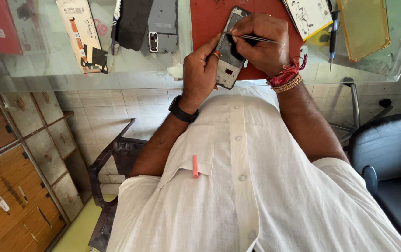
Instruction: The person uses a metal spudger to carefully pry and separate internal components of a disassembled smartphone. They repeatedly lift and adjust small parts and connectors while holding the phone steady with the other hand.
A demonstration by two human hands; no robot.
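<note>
Left hand (199,72) grips opened phone (230,51); right hand (263,42) pinches tweezers (261,39). Risk: a slip could gouge the board.

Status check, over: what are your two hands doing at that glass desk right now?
Left hand gripping opened phone frame over red mat. Right hand working metal tweezers inside it. Nothing blocking; phone back cover lies off left.

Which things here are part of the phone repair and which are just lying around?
In use:
- opened phone, steadied by the left hand
- thin metal tool, held in the right hand
- red work mat beneath

Lying about:
- grey phone back cover
- dark panel
- long packet
- yellow clear case
- pen
- white card
</note>
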